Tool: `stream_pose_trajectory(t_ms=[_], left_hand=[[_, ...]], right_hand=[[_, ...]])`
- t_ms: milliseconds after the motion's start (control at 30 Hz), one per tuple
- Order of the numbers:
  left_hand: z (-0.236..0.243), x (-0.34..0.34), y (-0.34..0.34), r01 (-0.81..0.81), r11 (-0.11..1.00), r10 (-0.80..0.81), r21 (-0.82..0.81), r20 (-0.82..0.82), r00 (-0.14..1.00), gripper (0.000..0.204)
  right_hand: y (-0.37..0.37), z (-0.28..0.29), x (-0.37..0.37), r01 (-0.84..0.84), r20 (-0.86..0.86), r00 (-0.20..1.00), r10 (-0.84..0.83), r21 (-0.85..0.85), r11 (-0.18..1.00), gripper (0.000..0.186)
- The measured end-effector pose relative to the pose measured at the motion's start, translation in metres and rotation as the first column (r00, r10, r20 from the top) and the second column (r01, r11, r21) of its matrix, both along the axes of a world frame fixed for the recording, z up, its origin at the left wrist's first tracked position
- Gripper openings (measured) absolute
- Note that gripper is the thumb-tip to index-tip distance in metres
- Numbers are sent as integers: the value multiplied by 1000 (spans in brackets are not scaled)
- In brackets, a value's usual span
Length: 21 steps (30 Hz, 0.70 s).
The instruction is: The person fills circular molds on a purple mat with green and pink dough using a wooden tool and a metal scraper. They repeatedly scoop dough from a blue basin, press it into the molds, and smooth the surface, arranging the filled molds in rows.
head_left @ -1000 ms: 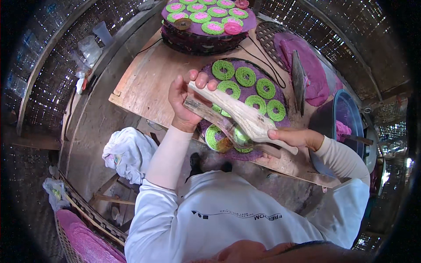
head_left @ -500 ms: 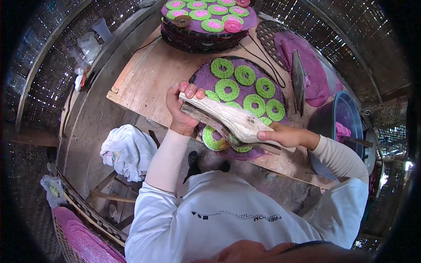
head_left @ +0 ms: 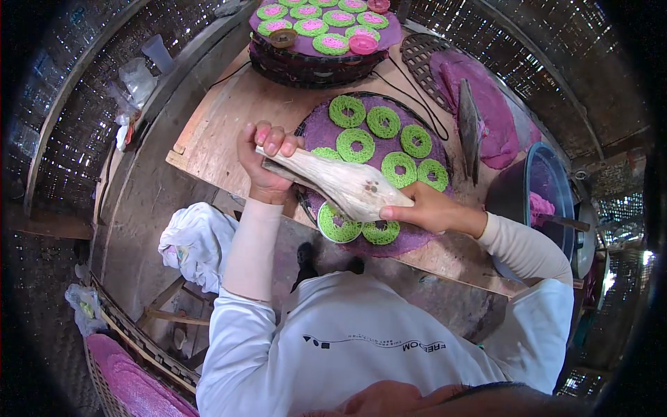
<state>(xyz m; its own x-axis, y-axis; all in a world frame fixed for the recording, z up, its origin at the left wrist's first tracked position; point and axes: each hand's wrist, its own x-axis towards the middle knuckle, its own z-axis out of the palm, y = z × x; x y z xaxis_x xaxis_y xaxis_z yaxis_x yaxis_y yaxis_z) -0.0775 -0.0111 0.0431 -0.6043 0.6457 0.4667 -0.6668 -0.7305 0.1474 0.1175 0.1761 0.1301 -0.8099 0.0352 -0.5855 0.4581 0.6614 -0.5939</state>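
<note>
A long tool of two pale, weathered wooden pieces (head_left: 333,181), one over the other, spans both hands above a round tray (head_left: 322,118) covered in purple material. Fingers of my left hand (head_left: 269,165) wrap around its narrow left end. Toward the wider right end, my right hand (head_left: 424,208) grips it with the thumb on top. The lower piece is mostly hidden. Several green lacy rings (head_left: 383,121) lie on the tray beneath, partly covered by the tool and hands.
At the back of the wooden table (head_left: 222,118) are stacked trays (head_left: 316,69) with pink-and-green rounds and small bowls. On the right are a woven mat, magenta material (head_left: 486,118), an upright board (head_left: 469,132) and a blue tub (head_left: 559,167). A white cloth (head_left: 198,247) sits lower left.
Both hands and the wooden tool have shifted left over the tray. The two pieces now overlap more, so less of the lower one shows.
</note>
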Motion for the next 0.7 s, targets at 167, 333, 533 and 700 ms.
stream_pose_trajectory(t_ms=[167, 333, 533, 700], left_hand=[[31, 3, -13, 66, 998, -66, -3, -60, 996, 59], [42, 22, -36, 70, 996, -71, -60, -11, 997, 89], [70, 61, -28, -751, 592, -289, -291, -947, 140, 78], [76, 85, -12, -829, 406, -98, -384, -920, 378, 56]], right_hand=[[4, -18, 3, -22, -128, 992, 1, -165, 986, 64], [10, 3, 14, -36, -183, 982, -51, -442, 896, 51], [9, 18, 16, -171, -369, 929, 6, -418, 892, 47], [7, 24, 4, -229, -468, 883, -30, -486, 844, 44]])
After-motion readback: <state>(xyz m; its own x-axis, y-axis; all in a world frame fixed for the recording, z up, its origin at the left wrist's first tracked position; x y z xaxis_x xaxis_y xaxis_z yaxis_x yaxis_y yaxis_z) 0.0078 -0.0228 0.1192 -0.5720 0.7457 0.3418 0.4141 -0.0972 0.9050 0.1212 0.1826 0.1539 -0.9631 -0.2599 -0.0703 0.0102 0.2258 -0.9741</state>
